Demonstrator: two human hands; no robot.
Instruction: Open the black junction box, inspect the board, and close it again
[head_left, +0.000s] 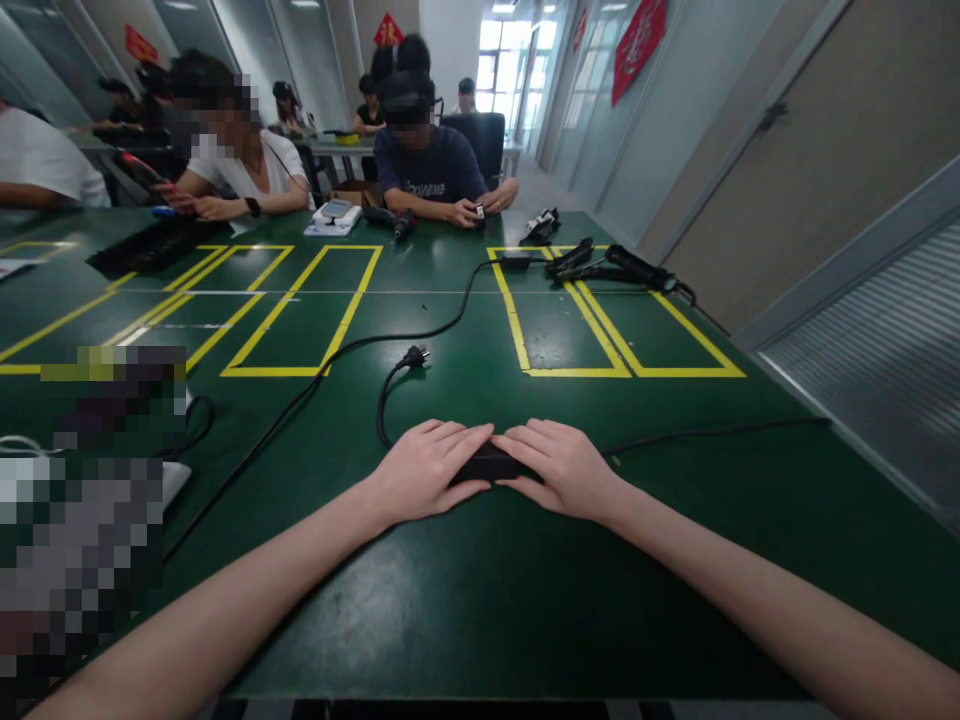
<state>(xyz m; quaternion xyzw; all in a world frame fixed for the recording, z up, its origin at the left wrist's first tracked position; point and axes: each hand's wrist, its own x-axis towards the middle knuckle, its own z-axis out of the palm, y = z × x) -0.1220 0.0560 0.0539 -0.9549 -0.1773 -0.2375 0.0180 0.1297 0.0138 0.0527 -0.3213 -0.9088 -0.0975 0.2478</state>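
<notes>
A small black power adapter (489,464) lies on the green table (465,600) in front of me. My left hand (429,468) rests flat over its left end, fingers stretched out together. My right hand (559,466) covers its right end the same way, fingertips meeting the left hand's above the adapter. A black cord runs left from the adapter in a loop to a loose plug (415,356). Another cable (712,434) leads off to the right along the table. Most of the adapter is hidden under my fingers.
Yellow tape rectangles (570,372) mark the table. A long black cable (315,378) crosses it diagonally. Black tools and cables (622,266) lie at the far right. Two people sit opposite handling small devices; others sit behind. A white object (174,478) lies at left.
</notes>
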